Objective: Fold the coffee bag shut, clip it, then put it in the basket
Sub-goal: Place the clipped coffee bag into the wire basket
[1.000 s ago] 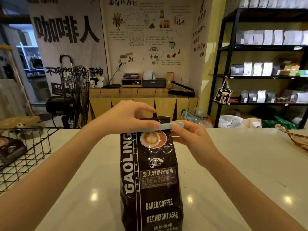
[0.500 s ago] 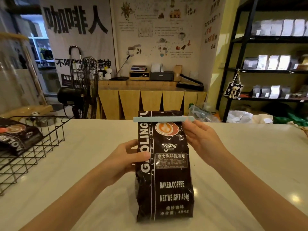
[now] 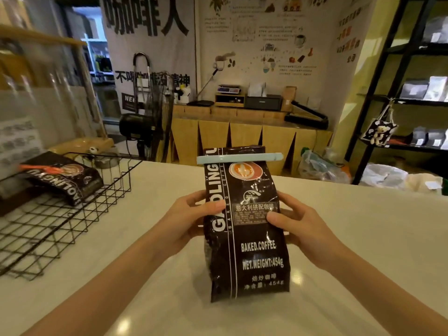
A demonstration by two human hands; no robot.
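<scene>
A dark brown coffee bag (image 3: pixel 249 253) stands upright on the white counter (image 3: pixel 363 251) in the middle of the view. A pale blue clip (image 3: pixel 238 158) is clamped across its folded top. My left hand (image 3: pixel 186 217) grips the bag's left side at mid-height, thumb on the front. My right hand (image 3: pixel 298 224) grips the right side, thumb pressed on the label. At the left stands a black wire basket (image 3: pixel 72 214) with another coffee bag (image 3: pixel 65 178) lying inside, an orange clip on it.
A black fan (image 3: pixel 150 117) stands beyond the counter's far edge, behind the basket. A wooden cabinet (image 3: pixel 249 139) and black shelves (image 3: pixel 397 103) with bags are farther back. Plastic bags (image 3: pixel 322 166) lie on the floor at the right.
My right hand dropped from the clip's end to the bag's right side. My left hand shifted onto the bag's left edge. The view turned right, so the basket sits closer.
</scene>
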